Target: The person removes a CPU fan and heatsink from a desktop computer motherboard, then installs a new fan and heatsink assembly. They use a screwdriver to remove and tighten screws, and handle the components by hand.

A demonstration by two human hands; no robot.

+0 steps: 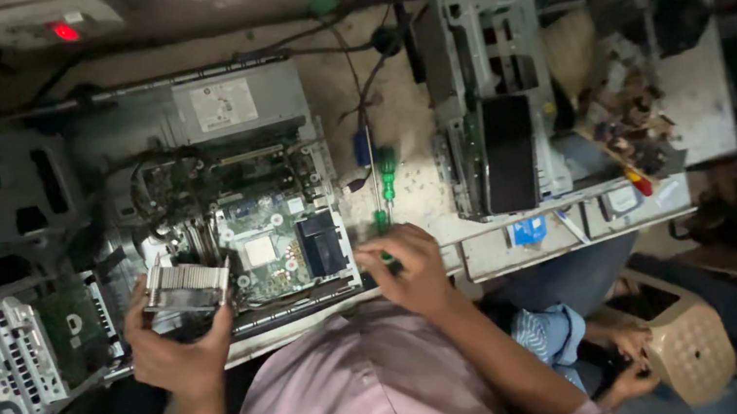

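An open desktop computer case [83,144] lies on the workbench with its green motherboard [271,242] exposed. My left hand [176,351] grips a finned metal heatsink [189,287] just over the case's near edge, left of the bare processor socket [258,251]. My right hand [410,269] rests at the bench's front edge, to the right of the case, its fingers closed on a green-handled screwdriver [381,227]. Another green-handled screwdriver [388,172] and a blue-handled one [361,147] lie just beyond it on the bench.
A removed metal drive cage [12,352] sits at the left. A second stripped case [489,99] stands at the right, beside a heap of small parts and tools [625,117]. Cables [363,50] run along the back. Another person's hand [636,371] touches a beige plastic stool [690,338] below.
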